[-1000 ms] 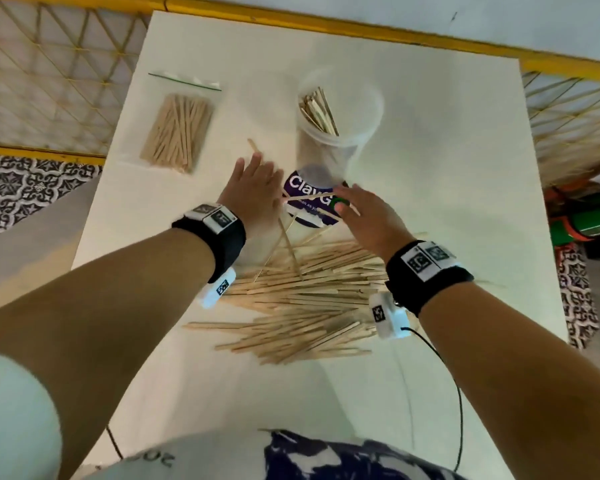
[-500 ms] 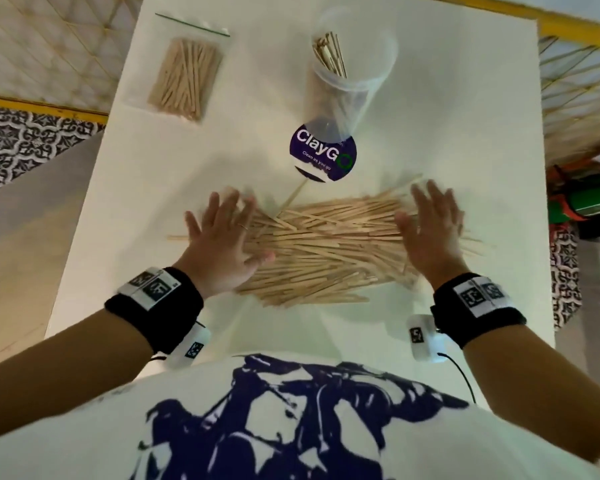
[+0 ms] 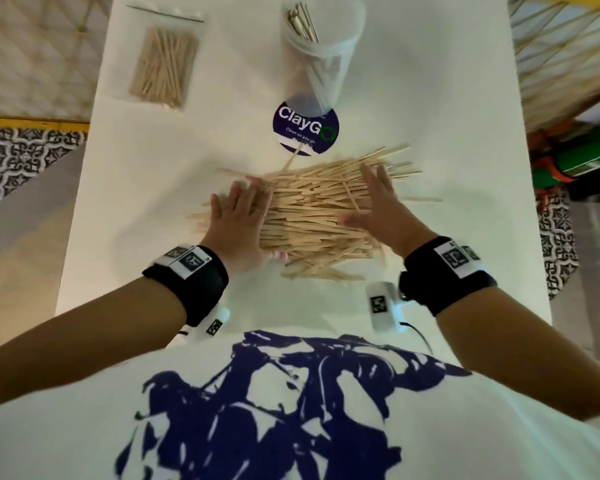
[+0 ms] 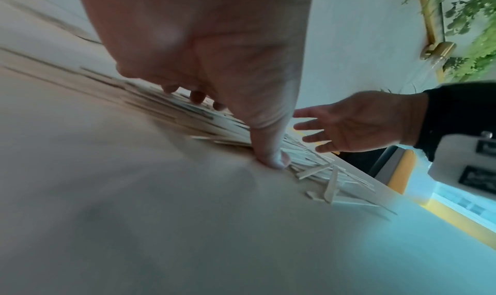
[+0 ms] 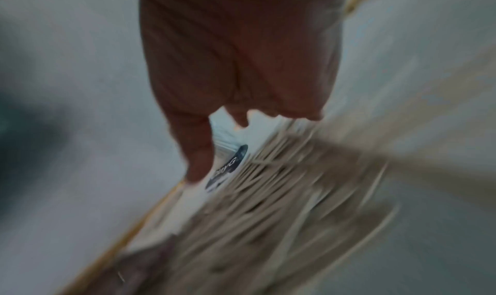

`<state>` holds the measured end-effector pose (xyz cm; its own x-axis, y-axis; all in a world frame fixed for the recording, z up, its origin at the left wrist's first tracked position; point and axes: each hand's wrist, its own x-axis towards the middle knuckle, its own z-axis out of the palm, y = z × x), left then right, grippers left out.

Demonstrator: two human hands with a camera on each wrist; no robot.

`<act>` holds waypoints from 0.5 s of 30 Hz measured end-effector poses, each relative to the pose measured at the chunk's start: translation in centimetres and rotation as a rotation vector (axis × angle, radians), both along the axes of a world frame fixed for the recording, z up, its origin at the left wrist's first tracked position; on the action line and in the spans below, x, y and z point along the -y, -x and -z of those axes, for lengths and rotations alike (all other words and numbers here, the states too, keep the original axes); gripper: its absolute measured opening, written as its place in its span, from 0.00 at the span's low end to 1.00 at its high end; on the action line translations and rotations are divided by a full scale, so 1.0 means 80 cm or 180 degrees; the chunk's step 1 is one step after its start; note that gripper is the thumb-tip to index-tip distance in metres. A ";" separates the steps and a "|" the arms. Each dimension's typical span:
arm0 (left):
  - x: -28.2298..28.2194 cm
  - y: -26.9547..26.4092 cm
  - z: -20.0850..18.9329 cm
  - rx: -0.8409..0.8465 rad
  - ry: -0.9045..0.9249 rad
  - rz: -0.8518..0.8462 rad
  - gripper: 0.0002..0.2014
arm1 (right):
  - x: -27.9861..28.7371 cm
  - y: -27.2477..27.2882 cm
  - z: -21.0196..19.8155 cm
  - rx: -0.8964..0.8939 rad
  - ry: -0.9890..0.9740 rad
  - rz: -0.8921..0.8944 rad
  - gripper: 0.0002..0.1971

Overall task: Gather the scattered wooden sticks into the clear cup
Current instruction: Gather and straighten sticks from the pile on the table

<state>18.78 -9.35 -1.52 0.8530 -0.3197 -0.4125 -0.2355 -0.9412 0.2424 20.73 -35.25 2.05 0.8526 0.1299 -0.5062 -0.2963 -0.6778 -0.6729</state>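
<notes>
A: How far along is the gathering?

B: Early, I'd judge. The clear cup [image 3: 321, 46] stands at the far side of the counter [image 3: 447, 116] with only a small bunch of sticks leaning inside it. Most of the wooden sticks [image 3: 323, 216] lie in a loose pile on the counter, nearer the person than the round blue sticker [image 3: 305, 128] at the cup's foot.

A: And the hands?

B: The left hand [image 3: 238, 220] lies flat on the pile's left end, fingers [image 3: 253, 199] straight and spread, thumb tip pressed to the counter at the pile's near edge, as the left wrist view shows. The right hand [image 3: 383, 209] stands on edge against the right end, fingers straight too. Neither has hold of anything; together they bracket the pile.

A: So what's left?

B: Nearly everything. The pile looks roughly lined up, but a few sticks jut out to the right and one points toward the sticker. It has yet to be gripped, lifted and stood in the cup.

A: What about the bag?

B: The sealed bag of sticks [image 3: 163, 69] lies apart at the far left, untouched. Whether it counts is unclear.
</notes>
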 end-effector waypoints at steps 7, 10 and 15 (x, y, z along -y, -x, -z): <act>0.000 -0.018 -0.014 0.0410 0.0079 0.0198 0.42 | 0.014 0.014 0.025 0.0824 0.1781 -0.2338 0.67; -0.002 -0.021 -0.019 0.0510 0.0201 0.0237 0.30 | -0.010 -0.002 0.021 0.1164 0.1489 -0.1805 0.52; -0.009 -0.024 -0.021 0.0557 0.0315 0.0108 0.20 | -0.011 -0.026 0.019 0.1468 0.1798 -0.1793 0.27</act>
